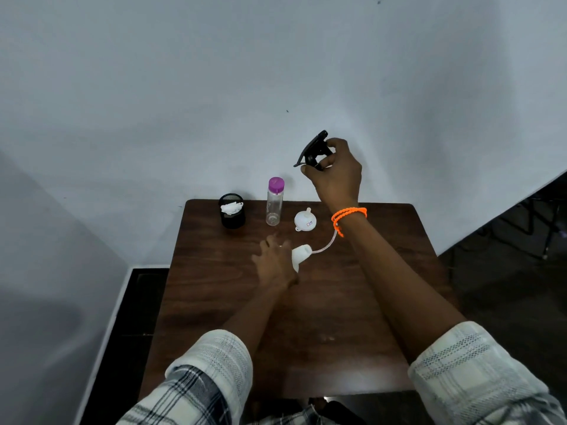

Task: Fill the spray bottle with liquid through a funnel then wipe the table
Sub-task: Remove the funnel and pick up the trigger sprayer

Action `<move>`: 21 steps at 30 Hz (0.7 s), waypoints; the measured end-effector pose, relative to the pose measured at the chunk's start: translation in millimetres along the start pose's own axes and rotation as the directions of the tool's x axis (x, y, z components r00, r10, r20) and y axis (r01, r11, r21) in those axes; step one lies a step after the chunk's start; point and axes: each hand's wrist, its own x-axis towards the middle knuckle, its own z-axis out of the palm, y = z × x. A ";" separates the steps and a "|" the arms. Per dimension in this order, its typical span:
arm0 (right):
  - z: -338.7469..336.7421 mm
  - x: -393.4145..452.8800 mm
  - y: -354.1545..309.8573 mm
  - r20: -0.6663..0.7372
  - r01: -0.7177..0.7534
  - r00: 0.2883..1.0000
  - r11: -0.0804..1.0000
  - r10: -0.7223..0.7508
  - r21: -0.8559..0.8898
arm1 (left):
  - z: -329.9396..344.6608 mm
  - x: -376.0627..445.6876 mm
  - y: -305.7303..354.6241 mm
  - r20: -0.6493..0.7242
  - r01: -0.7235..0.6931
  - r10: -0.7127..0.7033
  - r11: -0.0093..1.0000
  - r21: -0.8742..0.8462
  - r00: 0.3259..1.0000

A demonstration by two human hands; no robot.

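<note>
While my left hand [274, 265] steadied the white spray bottle [300, 256] at the frame's centre, fingers spread against its side, my right hand [336, 173] gripped the black trigger head [313, 150] lifted above it, its tube [326, 245] trailing from the neck. So the bottle was opened; filling and wiping remained. Behind stood the funnel [304, 220], a purple-capped clear bottle [274, 202] and a black mesh cup [232, 211] holding tissue, on the dark wooden bench [337, 317] against a white wall.
</note>
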 end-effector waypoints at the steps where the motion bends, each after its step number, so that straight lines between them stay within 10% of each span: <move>1: 4.0 -3.6 -0.1 0.004 -0.008 1.000 1.000 0.008 0.008 | 0.2 0.4 0.1 0.007 -0.003 0.003 1.000 -0.010 1.000; 9: 19.2 -18.5 -3.4 -0.055 -0.297 0.943 0.902 0.329 0.314 | 2.9 1.8 -4.7 0.047 0.068 -0.063 0.989 -0.134 0.997; 13: 8.6 -22.3 -5.1 0.158 -0.400 0.879 0.518 0.450 0.756 | 5.6 4.5 -11.6 0.082 0.160 -0.146 0.964 -0.210 0.986; 21: -6.4 -48.6 16.3 0.387 -0.411 0.888 0.048 0.248 0.910 | -1.3 16.3 -23.3 0.102 0.256 -0.235 0.868 -0.426 0.967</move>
